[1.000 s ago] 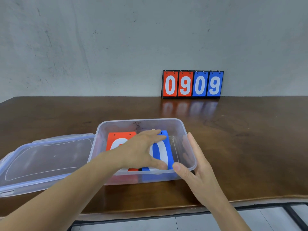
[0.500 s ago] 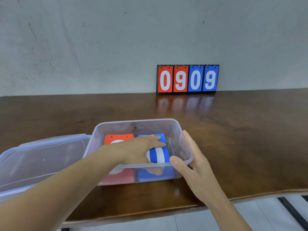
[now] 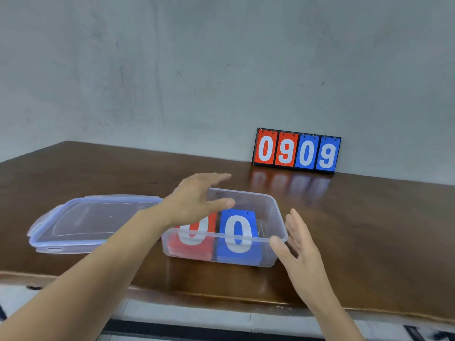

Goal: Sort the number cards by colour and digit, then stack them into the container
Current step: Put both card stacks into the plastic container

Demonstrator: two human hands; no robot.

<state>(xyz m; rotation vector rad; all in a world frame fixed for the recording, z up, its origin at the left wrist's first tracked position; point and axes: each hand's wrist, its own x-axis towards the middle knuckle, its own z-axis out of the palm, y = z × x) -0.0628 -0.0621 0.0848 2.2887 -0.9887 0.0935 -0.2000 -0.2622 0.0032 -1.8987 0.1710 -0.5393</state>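
As your left hand (image 3: 194, 200) and right hand (image 3: 302, 252) were spread, empty, red card stack (image 3: 192, 247) and blue card stack (image 3: 236, 215) sat in clear plastic container (image 3: 277, 212); stacking looked done.

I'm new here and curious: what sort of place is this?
Likely a plain workroom or test room: a bare grey wall, a wooden table against it, and a flip scoreboard standing at the back.

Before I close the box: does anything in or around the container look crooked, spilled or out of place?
Nothing stands out. The red stack and blue stack sit side by side in the container, each topped by a 0; the lid lies flat to its left.
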